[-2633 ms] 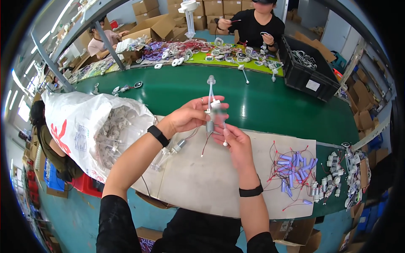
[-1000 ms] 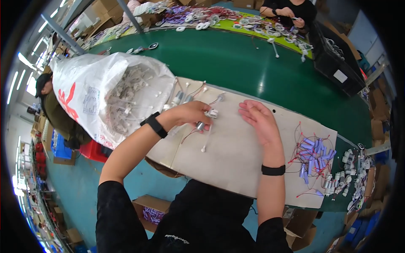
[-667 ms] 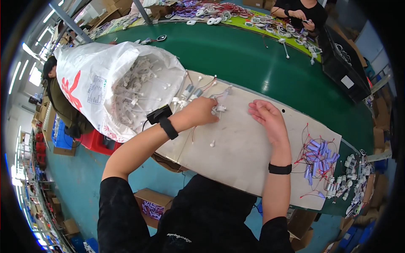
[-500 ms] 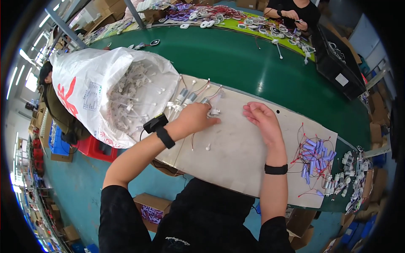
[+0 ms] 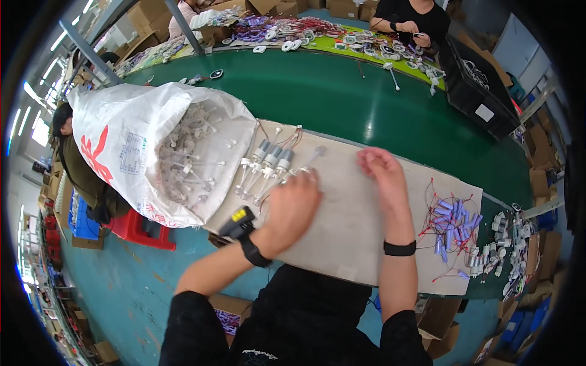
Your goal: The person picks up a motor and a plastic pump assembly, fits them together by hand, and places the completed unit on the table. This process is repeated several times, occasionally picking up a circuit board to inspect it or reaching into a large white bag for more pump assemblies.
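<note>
My left hand [image 5: 292,204] lies palm down on the beige board [image 5: 360,232], its fingertips touching the right end of a row of small grey motors with white shafts and wires [image 5: 264,166]. My right hand [image 5: 382,171] rests on the board to the right, fingers curled loosely, holding nothing that I can see. A large white sack [image 5: 143,152] lies open on its side at the left, full of several more white wired parts.
A pile of purple cells with red wires [image 5: 452,222] sits at the board's right end, with small grey parts [image 5: 510,244] beyond it. A person works at the far side of the green table [image 5: 342,91] near a black crate [image 5: 479,94].
My left hand has set a part down and slid to the end of the motor row. My right hand has stayed on the board. The view has shifted slightly.
</note>
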Available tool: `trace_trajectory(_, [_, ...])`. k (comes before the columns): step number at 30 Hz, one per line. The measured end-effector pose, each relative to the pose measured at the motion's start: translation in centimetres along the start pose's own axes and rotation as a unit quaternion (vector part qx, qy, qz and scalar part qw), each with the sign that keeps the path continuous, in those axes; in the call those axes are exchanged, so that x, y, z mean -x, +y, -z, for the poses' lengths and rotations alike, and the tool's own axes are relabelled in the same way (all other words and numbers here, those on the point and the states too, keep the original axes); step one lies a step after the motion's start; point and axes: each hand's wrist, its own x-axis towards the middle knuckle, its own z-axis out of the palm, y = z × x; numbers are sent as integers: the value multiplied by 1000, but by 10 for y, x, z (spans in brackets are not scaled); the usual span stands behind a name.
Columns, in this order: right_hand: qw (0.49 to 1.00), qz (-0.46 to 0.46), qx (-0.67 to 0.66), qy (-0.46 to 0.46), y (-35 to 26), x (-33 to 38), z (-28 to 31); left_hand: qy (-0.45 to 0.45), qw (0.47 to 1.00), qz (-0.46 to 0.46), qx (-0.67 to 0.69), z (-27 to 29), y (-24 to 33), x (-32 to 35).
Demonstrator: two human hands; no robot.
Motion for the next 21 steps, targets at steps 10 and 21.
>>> trace_trajectory(10, [934, 185, 206, 225, -127, 139, 116, 233, 938, -96, 240, -32, 44, -75])
trace_trajectory(21, [728, -127, 575, 350, -56, 244, 271, 202, 929, -148, 272, -65, 59, -64])
